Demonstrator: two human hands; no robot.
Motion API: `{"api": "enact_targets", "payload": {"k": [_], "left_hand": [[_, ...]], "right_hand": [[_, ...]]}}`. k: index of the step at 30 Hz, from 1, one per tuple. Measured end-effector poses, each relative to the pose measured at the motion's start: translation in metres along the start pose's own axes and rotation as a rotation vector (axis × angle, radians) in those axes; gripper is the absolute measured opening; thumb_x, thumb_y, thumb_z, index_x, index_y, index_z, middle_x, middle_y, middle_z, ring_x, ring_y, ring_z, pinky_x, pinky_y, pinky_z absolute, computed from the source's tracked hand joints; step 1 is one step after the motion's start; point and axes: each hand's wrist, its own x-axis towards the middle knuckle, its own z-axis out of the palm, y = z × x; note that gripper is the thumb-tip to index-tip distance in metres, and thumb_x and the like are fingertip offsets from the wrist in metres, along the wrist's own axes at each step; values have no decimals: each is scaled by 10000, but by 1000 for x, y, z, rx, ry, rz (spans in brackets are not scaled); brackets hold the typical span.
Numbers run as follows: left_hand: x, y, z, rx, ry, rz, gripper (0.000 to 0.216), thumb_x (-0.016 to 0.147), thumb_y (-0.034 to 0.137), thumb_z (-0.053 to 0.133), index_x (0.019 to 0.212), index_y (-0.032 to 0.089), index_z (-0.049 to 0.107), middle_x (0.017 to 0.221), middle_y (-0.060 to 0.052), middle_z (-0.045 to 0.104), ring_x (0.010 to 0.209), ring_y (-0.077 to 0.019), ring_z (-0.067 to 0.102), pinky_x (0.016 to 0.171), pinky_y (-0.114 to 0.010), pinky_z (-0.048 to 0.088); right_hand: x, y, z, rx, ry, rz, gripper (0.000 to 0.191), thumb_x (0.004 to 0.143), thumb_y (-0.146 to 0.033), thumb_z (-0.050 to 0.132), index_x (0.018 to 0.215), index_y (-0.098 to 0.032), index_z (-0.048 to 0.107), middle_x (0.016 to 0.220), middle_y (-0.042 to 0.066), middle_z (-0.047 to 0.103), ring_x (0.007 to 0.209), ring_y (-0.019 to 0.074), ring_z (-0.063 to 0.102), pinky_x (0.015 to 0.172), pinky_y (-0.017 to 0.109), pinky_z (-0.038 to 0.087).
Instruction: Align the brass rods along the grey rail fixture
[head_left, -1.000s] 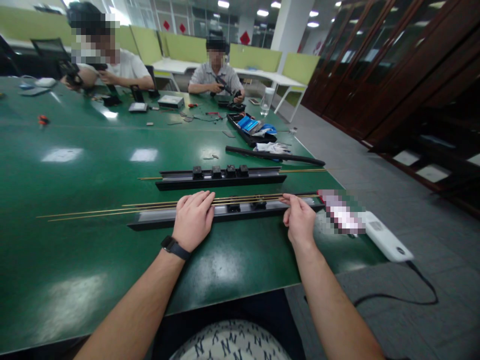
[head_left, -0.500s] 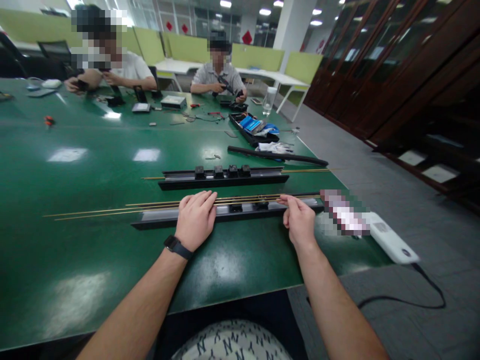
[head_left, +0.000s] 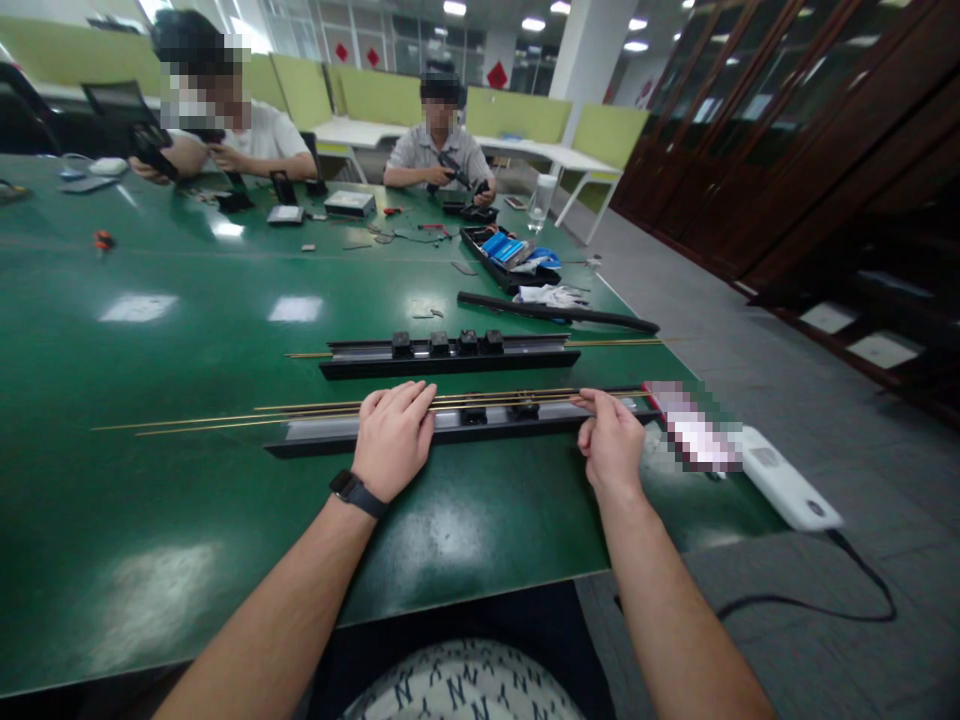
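A long black rail (head_left: 315,436) with small black blocks lies across the green table (head_left: 187,520) in front of me. Several thin brass rods (head_left: 225,416) run along its top and stick out to the left. My left hand (head_left: 391,438), a dark watch on its wrist, lies flat on the rail and rods with fingers stretched out. My right hand (head_left: 611,443) is closed in a pinch on the right ends of the brass rods, near the rail's right end.
A second black rail (head_left: 450,355) with several blocks and a brass rod lies just beyond. A black tube (head_left: 559,313), a black tray (head_left: 506,262) with blue items, a white corded device (head_left: 780,490) at the table's right edge. Two people work at the far side.
My right hand has slid a little to the right along the rods, which shifted right too. My left hand stays pressed on the rail.
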Motion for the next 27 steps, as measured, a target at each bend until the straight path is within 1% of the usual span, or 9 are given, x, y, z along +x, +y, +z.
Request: {"api": "enact_targets", "payload": {"k": [4,9,13,20,23,27], "left_hand": [[0,0,0,-11,-1,-7,371,1051,270,509,1366,226,699,1405,-104,734,1319,-295,668,1115,-517,426],[1,1,0,-23,8,-9,376,1038,259,521,1364,251,709,1398,-100,740,1313,-298,674,1116,-521,430],[0,1,1,-15,22,-6,370,1041,256,520,1359,247,709,1394,-98,742,1309,-297,677,1114,-522,426],[0,1,1,-14,27,-4,369,1037,254,533,1364,248,705,1403,-92,739,1311,-291,677,1110,-518,421],[0,1,1,-16,30,-6,365,1036,248,535,1358,248,706,1401,-91,740,1312,-290,677,1110,-516,420],[0,1,1,-13,28,4,362,1042,251,529,1358,231,705,1396,-96,741,1309,-293,677,1111,-519,423]], "right_hand": [[0,1,1,0,-6,-4,295,882,-417,713,957,-142,788,867,89,805,312,50,453,264,191,214],[-1,2,2,-15,-18,-7,306,878,-429,705,930,-139,785,892,113,817,303,48,447,264,192,213],[-5,1,3,-31,-93,-19,315,902,-440,697,931,-140,790,922,121,821,317,47,454,275,193,221],[-12,-1,4,-64,-255,-30,369,923,-496,702,994,-148,800,993,130,828,331,42,446,288,193,241],[-13,-2,4,-62,-262,-26,369,925,-499,701,996,-150,800,995,129,827,329,42,448,285,192,238],[-12,-3,4,-47,-234,-25,344,919,-472,706,987,-149,803,948,119,821,322,46,453,281,192,238]]}}
